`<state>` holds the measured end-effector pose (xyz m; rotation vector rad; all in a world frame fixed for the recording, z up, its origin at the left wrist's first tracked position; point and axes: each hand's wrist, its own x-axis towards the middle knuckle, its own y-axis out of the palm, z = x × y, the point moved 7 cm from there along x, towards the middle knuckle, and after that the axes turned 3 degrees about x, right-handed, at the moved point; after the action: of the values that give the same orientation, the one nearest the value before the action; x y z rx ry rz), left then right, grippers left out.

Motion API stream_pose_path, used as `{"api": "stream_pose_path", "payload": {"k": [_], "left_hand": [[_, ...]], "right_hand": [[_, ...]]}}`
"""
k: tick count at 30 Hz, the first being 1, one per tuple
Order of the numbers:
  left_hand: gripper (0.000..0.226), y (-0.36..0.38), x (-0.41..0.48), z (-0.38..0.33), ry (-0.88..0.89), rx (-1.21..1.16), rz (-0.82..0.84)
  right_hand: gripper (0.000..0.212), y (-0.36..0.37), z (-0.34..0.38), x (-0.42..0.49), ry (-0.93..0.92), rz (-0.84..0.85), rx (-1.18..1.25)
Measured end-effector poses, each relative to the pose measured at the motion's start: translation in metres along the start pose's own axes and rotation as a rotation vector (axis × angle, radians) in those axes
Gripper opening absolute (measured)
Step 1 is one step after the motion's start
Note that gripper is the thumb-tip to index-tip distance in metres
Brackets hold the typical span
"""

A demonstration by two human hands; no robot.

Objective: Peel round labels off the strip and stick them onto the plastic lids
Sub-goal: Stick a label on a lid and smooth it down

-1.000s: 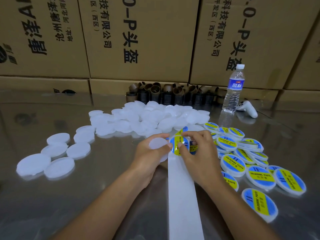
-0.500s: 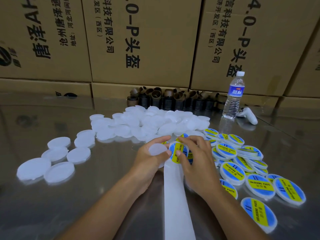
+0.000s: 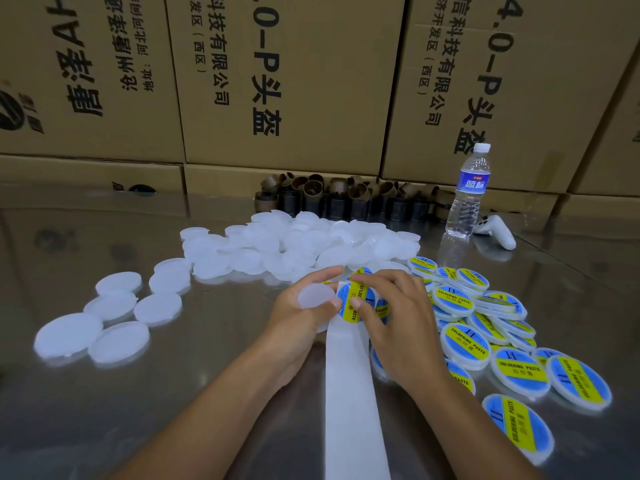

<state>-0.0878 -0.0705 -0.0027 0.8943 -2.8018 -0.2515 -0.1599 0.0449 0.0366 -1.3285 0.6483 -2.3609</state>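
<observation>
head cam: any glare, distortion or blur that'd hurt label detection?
Head view: wide-angle bowing bends the cardboard boxes near the edges; the shiny table mirrors the boxes and the water bottle; the blank lids wash out into one white mass; the label at the right hand reads sharp.

I see a glossy steel table (image 3: 104, 427) mirroring the light. Behind the table, stacked cardboard boxes (image 3: 284, 81) printed with black characters wall off my view.
</observation>
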Motion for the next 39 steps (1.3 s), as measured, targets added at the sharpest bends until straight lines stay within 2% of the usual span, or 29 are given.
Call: {"api": "stream_pose_path", "payload": {"k": [9, 13, 22, 24, 27, 30, 33, 34, 36, 37, 39], "left_hand": [[0.029, 0.003, 0.002, 0.001, -0.042, -0.190, 0.074], [0.021, 0.005, 0.003, 0.001, -0.071, -0.238, 0.044], [0.016, 0.002, 0.002, 0.007, -0.159, -0.201, -0.033], [0.017, 0.001, 0.001, 0.006, -0.166, -0.163, -0.051], [0.013, -0.001, 0.001, 0.006, -0.153, -0.074, -0.069], [0.010, -0.001, 0.000, 0.004, -0.138, -0.046, -0.104], [0.011, -0.003, 0.000, 0.004, -0.134, -0.040, -0.175], [0.011, -0.006, 0.000, 0.004, -0.128, -0.011, -0.207], [0.014, -0.012, 0.001, 0.003, -0.114, 0.043, -0.272], [0.014, -0.015, 0.002, 0.003, -0.114, 0.045, -0.296], [0.009, -0.019, 0.004, 0.002, -0.106, 0.029, -0.331]], "right_hand": [[0.024, -0.007, 0.007, 0.000, -0.024, -0.066, -0.015], [0.017, -0.011, 0.010, -0.001, -0.035, -0.127, 0.029], [0.017, -0.005, 0.018, -0.003, -0.107, -0.054, 0.097], [0.015, -0.003, 0.021, -0.003, -0.082, -0.015, 0.158], [0.028, -0.002, 0.019, -0.003, 0.059, -0.005, 0.317], [0.037, -0.003, 0.012, 0.000, 0.231, -0.027, 0.600], [0.043, -0.011, 0.002, 0.002, 0.335, -0.124, 0.866], [0.038, -0.013, 0.000, 0.003, 0.348, -0.136, 0.905], [0.014, -0.014, -0.002, 0.004, 0.344, -0.127, 0.933], [0.013, -0.014, -0.002, 0.005, 0.341, -0.117, 0.931], [0.025, -0.013, -0.001, 0.004, 0.332, -0.094, 0.937]]}}
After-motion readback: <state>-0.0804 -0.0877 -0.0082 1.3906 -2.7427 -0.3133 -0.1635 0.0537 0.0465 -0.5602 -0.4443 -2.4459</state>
